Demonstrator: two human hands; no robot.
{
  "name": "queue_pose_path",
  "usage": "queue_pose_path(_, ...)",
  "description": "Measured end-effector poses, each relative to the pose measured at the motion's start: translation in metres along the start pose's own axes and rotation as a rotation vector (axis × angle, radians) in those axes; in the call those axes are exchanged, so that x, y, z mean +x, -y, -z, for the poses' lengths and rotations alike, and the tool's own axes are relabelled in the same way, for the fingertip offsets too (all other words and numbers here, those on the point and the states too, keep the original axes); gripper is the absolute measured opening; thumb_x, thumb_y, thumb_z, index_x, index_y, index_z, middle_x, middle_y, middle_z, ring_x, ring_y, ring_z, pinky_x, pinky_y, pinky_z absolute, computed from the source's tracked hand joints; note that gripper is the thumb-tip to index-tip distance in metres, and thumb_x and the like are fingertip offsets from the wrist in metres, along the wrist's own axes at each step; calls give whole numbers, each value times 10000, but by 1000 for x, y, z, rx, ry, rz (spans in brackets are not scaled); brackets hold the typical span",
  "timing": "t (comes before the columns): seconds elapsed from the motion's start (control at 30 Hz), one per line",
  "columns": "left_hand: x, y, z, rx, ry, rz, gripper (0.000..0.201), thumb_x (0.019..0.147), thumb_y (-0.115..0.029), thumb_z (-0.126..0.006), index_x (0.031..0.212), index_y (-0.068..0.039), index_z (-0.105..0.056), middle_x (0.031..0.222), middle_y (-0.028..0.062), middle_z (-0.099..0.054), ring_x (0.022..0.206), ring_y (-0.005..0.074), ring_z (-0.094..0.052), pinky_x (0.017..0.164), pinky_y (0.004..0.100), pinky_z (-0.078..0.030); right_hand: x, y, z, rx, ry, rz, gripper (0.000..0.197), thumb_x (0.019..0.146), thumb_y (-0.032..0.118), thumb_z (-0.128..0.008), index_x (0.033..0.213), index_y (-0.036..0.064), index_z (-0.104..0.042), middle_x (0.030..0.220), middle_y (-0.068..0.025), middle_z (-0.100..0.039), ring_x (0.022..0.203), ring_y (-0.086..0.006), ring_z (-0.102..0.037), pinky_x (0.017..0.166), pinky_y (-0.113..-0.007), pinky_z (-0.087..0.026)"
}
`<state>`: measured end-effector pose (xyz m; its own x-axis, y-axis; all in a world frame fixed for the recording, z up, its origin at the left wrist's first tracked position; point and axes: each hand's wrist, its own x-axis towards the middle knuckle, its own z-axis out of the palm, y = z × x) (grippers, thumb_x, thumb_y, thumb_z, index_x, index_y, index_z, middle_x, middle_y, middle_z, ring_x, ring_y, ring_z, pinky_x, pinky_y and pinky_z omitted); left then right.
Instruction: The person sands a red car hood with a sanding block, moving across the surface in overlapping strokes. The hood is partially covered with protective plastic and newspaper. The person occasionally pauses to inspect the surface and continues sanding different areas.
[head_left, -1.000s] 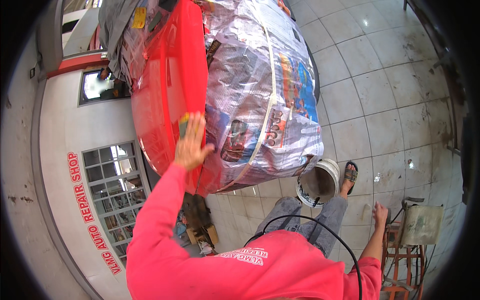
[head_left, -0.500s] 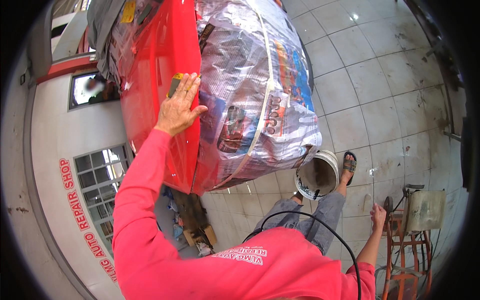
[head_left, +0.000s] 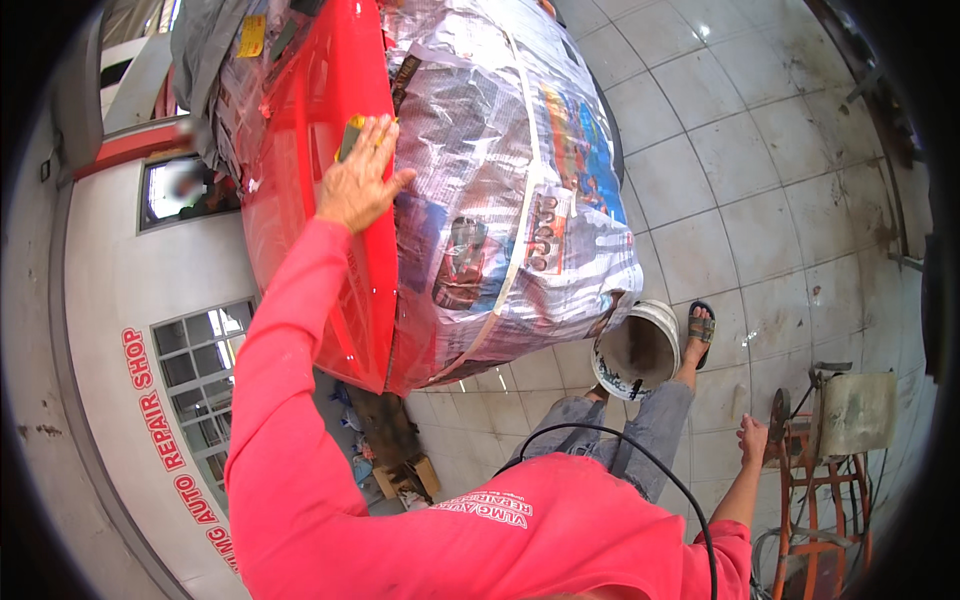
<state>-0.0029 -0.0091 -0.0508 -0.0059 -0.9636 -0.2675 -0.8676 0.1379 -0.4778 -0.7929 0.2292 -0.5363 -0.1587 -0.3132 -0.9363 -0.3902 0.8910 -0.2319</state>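
My left hand (head_left: 361, 176) lies on the glossy red car panel (head_left: 360, 75), close to the edge where the masking begins. Under its fingers is a small dark block with yellow edges (head_left: 350, 137), pressed against the paint. The block's underside is hidden. Newspaper masking (head_left: 460, 150) covers the body to the right of the panel, with a pale strip of tape (head_left: 528, 180) running across it. Away from the car, my right hand (head_left: 753, 440) hangs low at my right side, its fingers loosely curled and nothing visible in them.
A dirty white bucket (head_left: 640, 350) stands on the tiled floor (head_left: 690, 230) beside my right foot. To the right is an orange metal cart (head_left: 815, 500). A black hose or cable (head_left: 690, 485) loops across my body. A white wall with a window (head_left: 205, 365) is on the left.
My left hand has slid a little farther up along the red panel with the block. My right hand stays low at my side, and the view has shifted slightly.
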Motion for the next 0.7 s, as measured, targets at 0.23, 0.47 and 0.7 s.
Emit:
queue_pose_path(0.23, -82, -39, -4, -154, 3, 9, 869, 978, -613, -523, 1608, -56, -306, 1673, 129, -307, 1565, 298, -242, 1167, 437, -413, -12, 17, -1, 13, 30, 18, 535, 948, 429, -691, 1225, -28, -688, 1077, -106, -736, 766, -210, -690, 559, -297, -461)
queue_pose_path(0.47, -61, -27, -22, -213, -99, 24, 803, 1000, -544, -537, 1590, -36, -341, 1662, 132, -329, 1561, 306, -252, 1163, 435, -421, 30, 95, -3, 109, 40, 141, 636, 958, 515, -649, 1326, -3, -631, 1259, -125, -694, 1009, -278, -694, 750, -425, -507)
queue_pose_path(0.7, -173, -42, -56, -161, -208, -67, 810, 1016, -591, -465, 1585, -27, -346, 1650, 175, -333, 1556, 371, -242, 1222, 477, -314, -24, -3, 8, 55, -146, 80, 492, 962, 455, -680, 1207, 30, -715, 967, -76, -706, 649, -174, -658, 446, -276, -391)
